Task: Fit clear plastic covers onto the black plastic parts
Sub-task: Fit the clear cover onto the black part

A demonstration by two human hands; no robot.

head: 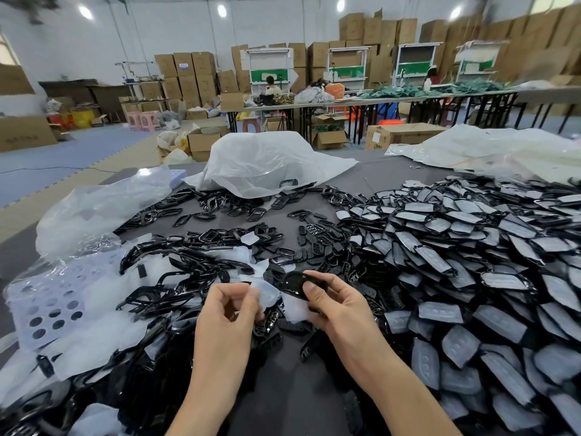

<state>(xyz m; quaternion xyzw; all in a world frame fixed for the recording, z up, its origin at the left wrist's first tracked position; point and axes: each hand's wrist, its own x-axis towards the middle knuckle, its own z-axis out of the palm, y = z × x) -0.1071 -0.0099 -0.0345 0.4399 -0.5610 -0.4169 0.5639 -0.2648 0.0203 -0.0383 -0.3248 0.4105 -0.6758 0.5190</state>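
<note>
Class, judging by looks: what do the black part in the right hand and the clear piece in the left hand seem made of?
Black part: probably hard moulded plastic, glossy, with bright highlights. Clear cover: seemingly thin plastic, milky, translucent; whether stiff or soft cannot be told.

Pretty sure we're in a small factory or packing warehouse here. Stacked cardboard boxes (pixel 185 77) line the back wall, long folding tables (pixel 361 101) cross the floor with a worker (pixel 272 85) seated behind one, and our own table (pixel 393 174) is buried in black plastic parts (pixel 471 247) and big plastic bags (pixel 267 158).
</note>
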